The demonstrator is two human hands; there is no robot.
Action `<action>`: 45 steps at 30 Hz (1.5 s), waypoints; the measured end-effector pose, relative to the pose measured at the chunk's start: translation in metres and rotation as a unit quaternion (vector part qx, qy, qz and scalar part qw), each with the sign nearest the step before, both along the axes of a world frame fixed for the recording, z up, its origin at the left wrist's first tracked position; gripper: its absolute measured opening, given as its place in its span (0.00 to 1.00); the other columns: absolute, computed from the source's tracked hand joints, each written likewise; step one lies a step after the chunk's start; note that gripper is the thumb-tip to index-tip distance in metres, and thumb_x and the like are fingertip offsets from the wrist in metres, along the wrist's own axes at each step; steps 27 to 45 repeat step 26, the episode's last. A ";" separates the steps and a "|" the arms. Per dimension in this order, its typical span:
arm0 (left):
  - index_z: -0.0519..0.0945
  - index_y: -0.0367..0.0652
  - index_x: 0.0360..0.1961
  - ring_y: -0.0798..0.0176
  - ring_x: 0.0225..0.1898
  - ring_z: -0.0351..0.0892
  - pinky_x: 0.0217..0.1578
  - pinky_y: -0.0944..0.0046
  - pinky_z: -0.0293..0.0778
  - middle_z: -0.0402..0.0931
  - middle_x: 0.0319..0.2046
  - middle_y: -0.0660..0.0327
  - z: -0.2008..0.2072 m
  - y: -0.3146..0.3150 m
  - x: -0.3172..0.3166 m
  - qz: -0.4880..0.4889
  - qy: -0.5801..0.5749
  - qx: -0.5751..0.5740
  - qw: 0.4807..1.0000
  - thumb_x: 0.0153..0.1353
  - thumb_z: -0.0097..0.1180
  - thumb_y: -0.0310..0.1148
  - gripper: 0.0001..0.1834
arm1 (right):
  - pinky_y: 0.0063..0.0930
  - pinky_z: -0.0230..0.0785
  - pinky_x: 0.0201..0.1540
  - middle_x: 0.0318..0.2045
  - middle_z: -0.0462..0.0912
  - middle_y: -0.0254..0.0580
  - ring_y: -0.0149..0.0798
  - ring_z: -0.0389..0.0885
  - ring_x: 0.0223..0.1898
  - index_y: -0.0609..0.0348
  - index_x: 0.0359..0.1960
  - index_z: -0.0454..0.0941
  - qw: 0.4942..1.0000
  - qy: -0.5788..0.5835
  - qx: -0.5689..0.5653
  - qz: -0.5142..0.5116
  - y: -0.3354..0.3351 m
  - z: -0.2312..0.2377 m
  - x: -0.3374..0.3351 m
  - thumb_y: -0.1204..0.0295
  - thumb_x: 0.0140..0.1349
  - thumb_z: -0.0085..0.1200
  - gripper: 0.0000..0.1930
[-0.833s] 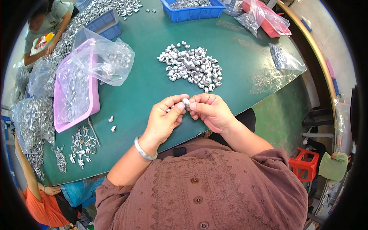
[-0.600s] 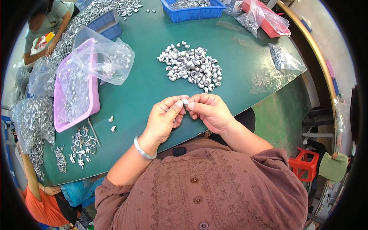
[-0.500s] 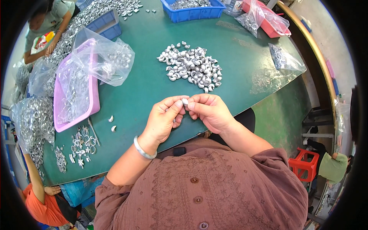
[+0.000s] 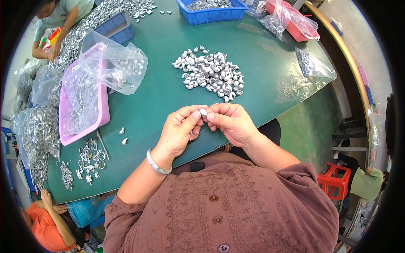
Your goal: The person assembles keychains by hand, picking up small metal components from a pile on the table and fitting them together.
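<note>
A small silver-grey curved metal piece is pinched between the fingertips of both my hands, just above the near edge of the green table. My left hand, with a pale bangle on its wrist, grips it from the left. From the other side, my right hand closes thumb and forefinger on it. Beyond my hands lies a pile of similar curved silver pieces. Two single curved pieces rest apart to the left. Fingers hide most of the held piece.
Left are a purple basket with plastic bags, loose ring-like parts and a thin rod. Blue bins and a pink bin stand farther back. Co-workers sit at far left and lower left; a red stool stands right.
My hands and the held piece stay almost still. The orange-sleeved co-worker's arm has come down from the bag of rings at the left. The far-left co-worker has shifted slightly.
</note>
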State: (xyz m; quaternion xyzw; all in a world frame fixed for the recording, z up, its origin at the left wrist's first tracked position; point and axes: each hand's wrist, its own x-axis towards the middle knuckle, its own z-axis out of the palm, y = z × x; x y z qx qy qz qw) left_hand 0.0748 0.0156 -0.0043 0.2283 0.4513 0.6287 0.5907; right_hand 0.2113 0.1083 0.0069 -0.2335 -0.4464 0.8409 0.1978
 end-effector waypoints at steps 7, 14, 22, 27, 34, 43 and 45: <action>0.74 0.40 0.42 0.78 0.18 0.62 0.16 0.80 0.57 0.69 0.22 0.68 0.001 0.000 0.000 0.006 0.001 0.000 1.000 0.60 0.47 0.32 0.11 | 0.14 0.60 0.29 0.26 0.76 0.31 0.21 0.67 0.25 0.62 0.30 0.77 1.000 0.002 0.011 -0.001 -0.002 -0.001 -0.003 0.73 0.54 0.54 0.06; 0.74 0.41 0.42 0.78 0.18 0.62 0.16 0.81 0.57 0.70 0.22 0.68 0.003 0.000 0.000 0.011 0.000 -0.002 1.000 0.60 0.47 0.32 0.11 | 0.14 0.59 0.29 0.26 0.76 0.29 0.20 0.67 0.26 0.60 0.29 0.77 0.999 0.006 0.049 -0.005 -0.002 -0.006 -0.004 0.73 0.54 0.54 0.04; 0.74 0.41 0.40 0.78 0.18 0.63 0.16 0.81 0.58 0.70 0.22 0.68 0.003 0.000 -0.001 0.009 0.000 0.000 1.000 0.60 0.47 0.32 0.10 | 0.15 0.60 0.31 0.27 0.77 0.30 0.20 0.69 0.28 0.61 0.33 0.77 0.998 0.003 0.061 0.005 -0.002 -0.003 -0.002 0.73 0.54 0.53 0.06; 0.74 0.41 0.40 0.78 0.18 0.63 0.16 0.81 0.58 0.69 0.22 0.68 0.003 0.001 0.000 0.007 -0.004 0.000 1.000 0.60 0.47 0.32 0.10 | 0.15 0.60 0.31 0.28 0.77 0.30 0.21 0.69 0.29 0.61 0.34 0.76 0.998 0.002 0.063 0.008 -0.001 -0.004 -0.001 0.73 0.54 0.53 0.07; 0.74 0.41 0.40 0.78 0.18 0.63 0.16 0.81 0.58 0.69 0.22 0.68 0.003 0.001 0.000 0.007 -0.004 0.000 1.000 0.60 0.47 0.32 0.10 | 0.15 0.60 0.31 0.28 0.77 0.30 0.21 0.69 0.29 0.61 0.34 0.76 0.998 0.002 0.063 0.008 -0.001 -0.004 -0.001 0.73 0.54 0.53 0.07; 0.74 0.41 0.40 0.78 0.18 0.63 0.16 0.81 0.58 0.69 0.22 0.68 0.003 0.001 0.000 0.007 -0.004 0.000 1.000 0.60 0.47 0.32 0.10 | 0.15 0.60 0.31 0.28 0.77 0.30 0.21 0.69 0.29 0.61 0.34 0.76 0.998 0.002 0.063 0.008 -0.001 -0.004 -0.001 0.73 0.54 0.53 0.07; 0.74 0.41 0.40 0.78 0.18 0.63 0.16 0.81 0.58 0.69 0.22 0.68 0.003 0.001 0.000 0.007 -0.004 0.000 1.000 0.60 0.47 0.32 0.10 | 0.15 0.60 0.31 0.28 0.77 0.30 0.21 0.69 0.29 0.61 0.34 0.76 0.998 0.002 0.063 0.008 -0.001 -0.004 -0.001 0.73 0.54 0.53 0.07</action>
